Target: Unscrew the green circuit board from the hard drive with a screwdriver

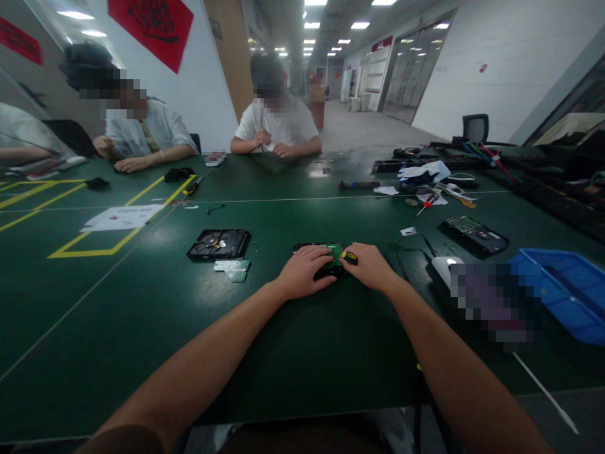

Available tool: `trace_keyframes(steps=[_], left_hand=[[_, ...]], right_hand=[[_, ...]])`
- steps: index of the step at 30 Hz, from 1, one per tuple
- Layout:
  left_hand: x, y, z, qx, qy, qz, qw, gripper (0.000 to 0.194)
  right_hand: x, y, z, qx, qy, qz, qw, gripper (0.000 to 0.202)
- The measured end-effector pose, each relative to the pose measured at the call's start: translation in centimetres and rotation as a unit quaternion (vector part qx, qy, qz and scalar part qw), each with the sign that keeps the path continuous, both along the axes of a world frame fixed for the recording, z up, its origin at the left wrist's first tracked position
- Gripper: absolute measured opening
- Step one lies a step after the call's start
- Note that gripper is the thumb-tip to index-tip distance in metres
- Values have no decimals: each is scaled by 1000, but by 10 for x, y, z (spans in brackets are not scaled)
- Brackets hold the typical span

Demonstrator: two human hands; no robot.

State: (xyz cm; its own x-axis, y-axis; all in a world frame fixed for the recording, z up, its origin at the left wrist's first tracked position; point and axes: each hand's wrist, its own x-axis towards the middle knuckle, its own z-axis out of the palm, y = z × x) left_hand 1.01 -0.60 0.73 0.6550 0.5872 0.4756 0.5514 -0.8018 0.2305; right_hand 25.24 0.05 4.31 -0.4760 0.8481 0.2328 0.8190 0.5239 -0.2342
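Observation:
A black hard drive with a green circuit board [334, 253] lies on the green table [302, 353], in front of me. My left hand [306, 271] rests over its left part, fingers around the drive's edges, covering much of it. Closed around a yellow and black screwdriver handle [350, 257], my right hand [368, 266] is at the drive's right end. The screwdriver's tip is hidden. To the left sit another black drive [220, 243] and a loose green circuit board [232, 270], with tiny screws beside them.
On the right are a blue tray [562, 290], a third drive [475, 234], a blurred-out device with a cable, and a red screwdriver [429, 202]. Paper [120, 217] lies at the left. Several people sit across the table.

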Motion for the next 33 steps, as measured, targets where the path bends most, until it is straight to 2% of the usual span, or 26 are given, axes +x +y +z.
trace_keyframes(steps=[7,15,23,33], left_hand=[[1,-1,3,-1,0,0,1000,44],[1,1,0,1,1,0,1000,43],[1,-1,2,-4,0,2,1000,41],[2,1,0,-6,-4,0,1000,41]], right_hand=[[-1,0,-3,4,0,5,1000,13],[-1,-1,0,5,3,10,1000,12],[4,1,0,2,39,1,999,13],[-3,-2,0,0,9,6,1000,13]])
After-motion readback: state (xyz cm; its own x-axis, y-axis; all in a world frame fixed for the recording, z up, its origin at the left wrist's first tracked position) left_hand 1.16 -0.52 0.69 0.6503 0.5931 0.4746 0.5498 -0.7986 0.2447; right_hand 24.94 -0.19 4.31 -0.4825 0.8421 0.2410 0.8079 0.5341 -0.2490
